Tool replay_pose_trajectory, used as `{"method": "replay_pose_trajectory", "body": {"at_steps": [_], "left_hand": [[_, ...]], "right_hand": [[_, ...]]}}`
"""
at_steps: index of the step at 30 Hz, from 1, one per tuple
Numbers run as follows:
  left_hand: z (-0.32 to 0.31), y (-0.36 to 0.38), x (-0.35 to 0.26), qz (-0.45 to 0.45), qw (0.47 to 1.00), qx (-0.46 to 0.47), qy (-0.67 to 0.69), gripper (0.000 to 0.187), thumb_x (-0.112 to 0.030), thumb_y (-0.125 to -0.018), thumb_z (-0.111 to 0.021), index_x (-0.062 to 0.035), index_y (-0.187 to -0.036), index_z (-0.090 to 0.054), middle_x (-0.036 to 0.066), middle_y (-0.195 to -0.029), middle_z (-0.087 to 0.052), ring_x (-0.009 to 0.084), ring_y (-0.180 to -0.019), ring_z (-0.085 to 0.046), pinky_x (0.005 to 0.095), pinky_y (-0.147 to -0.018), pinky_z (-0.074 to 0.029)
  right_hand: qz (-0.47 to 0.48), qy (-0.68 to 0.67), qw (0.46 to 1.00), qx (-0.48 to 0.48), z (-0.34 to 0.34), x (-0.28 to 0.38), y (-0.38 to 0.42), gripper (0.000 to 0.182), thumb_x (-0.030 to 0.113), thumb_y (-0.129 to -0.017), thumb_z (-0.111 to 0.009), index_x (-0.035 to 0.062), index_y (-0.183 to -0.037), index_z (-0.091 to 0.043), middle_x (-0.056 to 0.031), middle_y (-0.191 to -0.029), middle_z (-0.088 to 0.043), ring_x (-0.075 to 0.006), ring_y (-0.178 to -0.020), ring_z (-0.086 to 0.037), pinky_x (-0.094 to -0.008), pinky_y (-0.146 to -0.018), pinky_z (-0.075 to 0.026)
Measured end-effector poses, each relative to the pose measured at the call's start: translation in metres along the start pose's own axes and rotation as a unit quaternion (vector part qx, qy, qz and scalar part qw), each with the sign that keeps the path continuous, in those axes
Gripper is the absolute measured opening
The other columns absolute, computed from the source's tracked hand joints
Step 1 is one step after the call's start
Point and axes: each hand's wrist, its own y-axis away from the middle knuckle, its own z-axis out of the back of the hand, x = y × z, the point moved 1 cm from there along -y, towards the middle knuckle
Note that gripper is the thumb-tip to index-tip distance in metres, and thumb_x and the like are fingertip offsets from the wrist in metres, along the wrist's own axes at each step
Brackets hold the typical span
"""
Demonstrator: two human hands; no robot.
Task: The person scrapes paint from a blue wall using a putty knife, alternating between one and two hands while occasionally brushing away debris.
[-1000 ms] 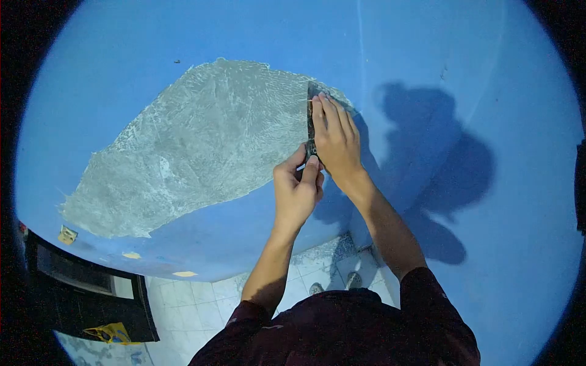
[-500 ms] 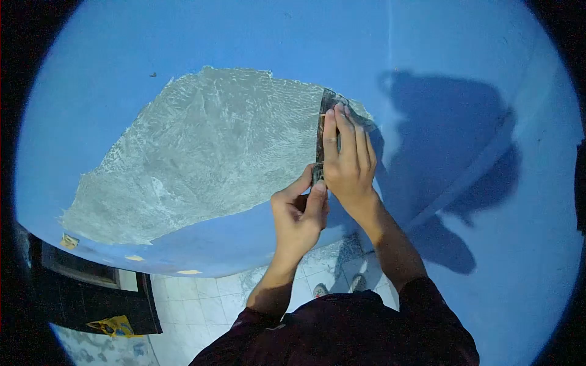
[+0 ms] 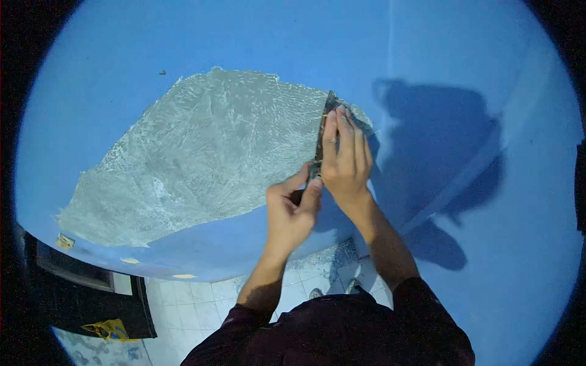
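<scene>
- Left hand [image 3: 292, 210]: I see it closed around the lower end of a dark scraper [image 3: 321, 137], thumb and forefinger pinching the handle just below the right hand.
- Right hand [image 3: 346, 160]: I see it laid flat, fingers [image 3: 332, 131] stretched along the blade and pressing it against the blue wall [image 3: 256, 36]; nothing is enclosed in it, the palm simply bears on the tool.
- Scraper: held nearly upright, its long edge at the right-hand border of the bare grey patch [image 3: 207, 152], where stripped plaster meets paint. Most of the blade is hidden under the right fingers, so I cannot tell its full shape.
- Grey patch: a broad, irregular area of scraped surface spreading left of the tool, ringed by blue paint on every side.
- Shadow [image 3: 445, 158]: cast on the wall to the right of both arms.
- White tiled floor [image 3: 195, 302]: visible below the wall, between the forearms and at lower left.
- Dark frame [image 3: 79, 293]: at lower left, with a yellow scrap [image 3: 110, 329] beside it.
- Dark sleeves [image 3: 342, 335]: my view shows them at the bottom edge.
</scene>
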Motion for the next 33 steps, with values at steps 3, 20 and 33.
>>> {"method": "replay_pose_trajectory", "body": {"at_steps": [3,20,33], "left_hand": [[-0.004,-0.005,0.002,-0.011,1.0,0.022,0.009,0.023,-0.008,-0.1,-0.058,0.0034,-0.117,-0.068,-0.001,-0.061,-0.054,0.004,-0.046,-0.045,0.0225,-0.04,-0.033],[-0.013,0.009,-0.002,-0.002,0.998,0.062,0.032,0.016,-0.012,-0.099,-0.06,0.0004,-0.105,-0.069,-0.001,-0.064,-0.053,0.0053,-0.05,-0.046,0.0225,-0.04,-0.034],[-0.022,0.008,0.015,-0.038,0.999,0.024,-0.003,0.016,-0.01,-0.1,-0.058,0.0019,-0.102,-0.068,0.0,-0.061,-0.053,0.0049,-0.047,-0.045,0.0235,-0.039,-0.033]], "right_hand": [[-0.019,0.011,0.999,-0.028,-0.009,-0.001,0.004,0.037,0.001,-0.088,-0.059,-0.0117,-0.123,-0.059,-0.0245,-0.121,-0.064,-0.0349,-0.111,-0.066,-0.0407,-0.094,-0.055],[-0.065,-0.032,0.993,0.092,0.039,-0.011,0.006,0.053,0.005,-0.086,-0.058,-0.0049,-0.138,-0.05,-0.0199,-0.136,-0.055,-0.0338,-0.126,-0.054,-0.0398,-0.105,-0.048],[-0.065,-0.002,0.993,0.099,0.015,-0.009,0.023,0.053,0.006,-0.087,-0.059,-0.0064,-0.138,-0.05,-0.0204,-0.134,-0.056,-0.032,-0.124,-0.057,-0.0365,-0.104,-0.05]]}}
